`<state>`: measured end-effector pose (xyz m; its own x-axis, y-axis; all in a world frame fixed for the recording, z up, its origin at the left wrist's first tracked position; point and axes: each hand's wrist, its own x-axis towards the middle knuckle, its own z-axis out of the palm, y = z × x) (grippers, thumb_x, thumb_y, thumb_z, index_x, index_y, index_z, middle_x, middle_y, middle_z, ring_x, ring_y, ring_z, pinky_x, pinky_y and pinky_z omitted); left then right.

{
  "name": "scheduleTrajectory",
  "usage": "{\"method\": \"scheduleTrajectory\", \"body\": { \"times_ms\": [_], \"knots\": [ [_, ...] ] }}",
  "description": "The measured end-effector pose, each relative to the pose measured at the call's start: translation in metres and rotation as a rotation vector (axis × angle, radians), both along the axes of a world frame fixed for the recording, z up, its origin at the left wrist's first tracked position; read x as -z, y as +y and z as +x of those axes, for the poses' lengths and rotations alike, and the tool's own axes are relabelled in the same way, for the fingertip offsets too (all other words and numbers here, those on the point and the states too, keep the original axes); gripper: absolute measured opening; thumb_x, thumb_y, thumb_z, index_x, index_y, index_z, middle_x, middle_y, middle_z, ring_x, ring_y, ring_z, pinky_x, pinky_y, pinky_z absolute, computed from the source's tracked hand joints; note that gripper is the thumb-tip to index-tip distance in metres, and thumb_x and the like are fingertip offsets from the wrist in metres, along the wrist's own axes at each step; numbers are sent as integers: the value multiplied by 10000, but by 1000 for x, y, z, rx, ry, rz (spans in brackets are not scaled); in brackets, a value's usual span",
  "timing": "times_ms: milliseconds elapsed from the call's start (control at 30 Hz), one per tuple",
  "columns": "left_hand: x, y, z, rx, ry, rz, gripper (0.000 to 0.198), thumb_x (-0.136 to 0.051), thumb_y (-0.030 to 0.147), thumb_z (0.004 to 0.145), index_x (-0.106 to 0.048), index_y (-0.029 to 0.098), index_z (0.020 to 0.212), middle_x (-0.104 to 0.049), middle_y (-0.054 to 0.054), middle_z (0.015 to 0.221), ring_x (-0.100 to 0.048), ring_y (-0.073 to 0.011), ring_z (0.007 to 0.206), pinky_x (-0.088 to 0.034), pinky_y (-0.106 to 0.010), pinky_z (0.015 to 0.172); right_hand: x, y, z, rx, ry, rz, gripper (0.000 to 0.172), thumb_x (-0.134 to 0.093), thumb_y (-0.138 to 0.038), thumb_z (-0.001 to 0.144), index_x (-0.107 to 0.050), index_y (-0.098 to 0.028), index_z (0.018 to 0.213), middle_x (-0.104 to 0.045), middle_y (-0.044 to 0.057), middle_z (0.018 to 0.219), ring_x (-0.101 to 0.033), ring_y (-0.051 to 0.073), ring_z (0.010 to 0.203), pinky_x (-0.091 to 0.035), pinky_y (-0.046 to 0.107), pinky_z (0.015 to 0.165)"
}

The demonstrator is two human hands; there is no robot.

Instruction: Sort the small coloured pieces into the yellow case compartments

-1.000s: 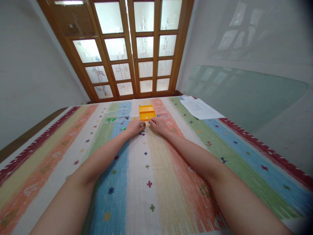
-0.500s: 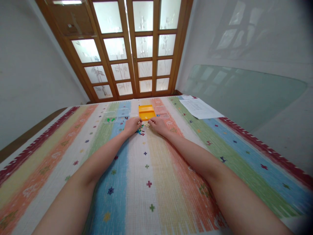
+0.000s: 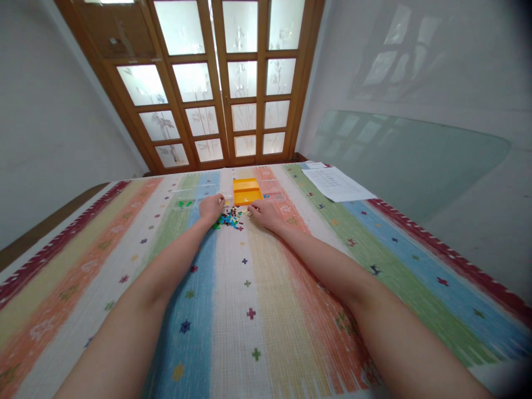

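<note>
My left hand (image 3: 211,208) is closed, fingertips pressed together, over the left side of a pile of small coloured pieces (image 3: 228,218), close to a clear compartment. Anything in its pinch is too small to make out. The pile mixes blue, green and dark brown bits. At its right edge, my right hand (image 3: 265,214) bends its fingers together beside a few cream pieces (image 3: 246,213); what they grip is hidden. Just beyond both hands lies a yellow tray (image 3: 248,184) with a small pale bit inside.
Left of the tray, a clear container (image 3: 178,205) holds several green pieces (image 3: 185,204). Another clear container (image 3: 276,187) with blue bits adjoins the tray's right side. A printed paper sheet (image 3: 336,185) lies at the back right of the striped tablecloth (image 3: 249,266).
My left hand has moved left, away from my right hand, uncovering more of the pile. My right hand stays nearly in place. The view has shifted slightly.
</note>
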<state>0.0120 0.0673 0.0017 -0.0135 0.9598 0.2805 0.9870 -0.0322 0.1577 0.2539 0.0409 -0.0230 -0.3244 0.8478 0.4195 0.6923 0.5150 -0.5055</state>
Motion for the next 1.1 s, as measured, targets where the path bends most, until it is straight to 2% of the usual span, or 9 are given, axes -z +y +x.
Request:
{"method": "scheduleTrajectory", "body": {
  "times_ms": [200,600,833,1100],
  "knots": [
    [1,-6,-2,42,2,35,370,-484,411,1049,-785,260,1203,-801,-119,1109,-722,-283,1046,-486,-329,836,2,-11,-12,-207,-210,179,193,-595,-226,1042,-783,-207,1005,-731,99,1031,-604,235,1010,-417,336,914],
    [5,-37,-14,139,-31,52,336,-494,397,1052,-782,259,1156,-802,-90,1044,-721,-262,976,-464,-316,804,-2,-15,-21,-219,-274,128,148,-660,-235,1020,-806,-215,1029,-719,89,1053,-608,228,1030,-428,323,900],
    [4,-44,-21,102,-114,25,324,-506,386,1044,-782,267,1166,-801,-76,1060,-718,-255,997,-464,-304,803,-10,-17,-21,-144,-364,114,165,-669,-296,1026,-798,-197,1000,-716,97,1027,-614,230,1014,-438,321,902],
    [5,-42,-24,96,-138,40,323,-507,392,1040,-786,266,1144,-802,-72,1026,-713,-247,968,-453,-301,783,-8,-13,-27,-214,-333,75,136,-655,-218,1013,-789,-198,1021,-734,80,1059,-629,212,1028,-431,282,891]
  ]
}}
